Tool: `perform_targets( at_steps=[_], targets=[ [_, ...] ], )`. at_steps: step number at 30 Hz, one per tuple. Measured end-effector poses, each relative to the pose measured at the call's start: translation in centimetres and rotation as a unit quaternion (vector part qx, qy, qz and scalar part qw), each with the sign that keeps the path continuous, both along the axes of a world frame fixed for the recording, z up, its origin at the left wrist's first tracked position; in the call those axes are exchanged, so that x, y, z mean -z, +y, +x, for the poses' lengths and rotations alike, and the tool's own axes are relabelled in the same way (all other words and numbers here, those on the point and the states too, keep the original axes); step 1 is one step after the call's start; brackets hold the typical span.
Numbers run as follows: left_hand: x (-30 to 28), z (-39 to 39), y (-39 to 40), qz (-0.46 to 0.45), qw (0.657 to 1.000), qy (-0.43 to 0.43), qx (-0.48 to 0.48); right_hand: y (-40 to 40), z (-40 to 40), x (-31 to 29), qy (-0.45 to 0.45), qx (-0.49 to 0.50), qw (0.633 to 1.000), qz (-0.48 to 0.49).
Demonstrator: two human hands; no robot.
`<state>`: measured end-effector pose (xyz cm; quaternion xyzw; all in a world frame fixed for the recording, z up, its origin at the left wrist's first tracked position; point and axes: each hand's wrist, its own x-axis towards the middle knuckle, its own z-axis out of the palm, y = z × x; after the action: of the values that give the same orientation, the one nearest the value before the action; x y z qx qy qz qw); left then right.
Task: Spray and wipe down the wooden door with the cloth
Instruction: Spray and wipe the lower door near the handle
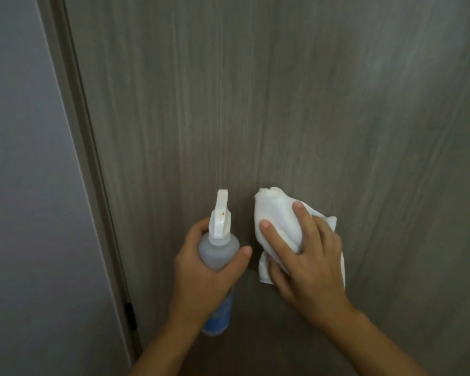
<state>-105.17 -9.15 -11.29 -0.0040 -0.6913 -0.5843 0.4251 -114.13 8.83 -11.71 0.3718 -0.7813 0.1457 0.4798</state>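
Head view: a spray bottle (218,248) is gripped by the left hand (201,270), and a bunched cloth (280,226) is pressed by the right hand (307,256) onto the wooden door (282,90) beyond; unsprayed patches could be missed if wiping stays dry

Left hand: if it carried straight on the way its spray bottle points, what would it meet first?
Most likely the wooden door; the left hand aims the spray bottle at it. The gap is unclear.

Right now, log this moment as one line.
left hand: grips bottle | right hand: holds cloth against door | nozzle toward door | phase: wiping
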Motion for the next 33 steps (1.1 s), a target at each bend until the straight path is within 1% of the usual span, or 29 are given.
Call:
perform_targets(
  at_steps=[5,8,19,26,33],
  targets=[
    [-5.6,-0.1,0.1,-0.011,0.999,-0.029,-0.012,-0.3,0.4,-4.4,-0.02,-0.005,1.0,0.004],
    [-9.7,0.3,-0.1,-0.014,0.999,-0.049,-0.02,-1.0,1.0,-8.1,-0.039,-0.01,0.999,-0.009],
    [-25.9,3.1,-1.4,0.004,0.994,-0.09,-0.055,-3.7,3.2,-24.2,-0.07,-0.017,0.996,-0.047],
    [-36.8,5.1,-1.3,0.019,0.995,-0.092,-0.044,-3.9,4.8,-35.1,-0.083,-0.027,0.996,-0.038],
    [-48.1,7.0,-0.7,0.015,0.996,-0.077,-0.04,-3.3,6.6,-46.6,-0.099,-0.037,0.993,-0.054]
  ],
)
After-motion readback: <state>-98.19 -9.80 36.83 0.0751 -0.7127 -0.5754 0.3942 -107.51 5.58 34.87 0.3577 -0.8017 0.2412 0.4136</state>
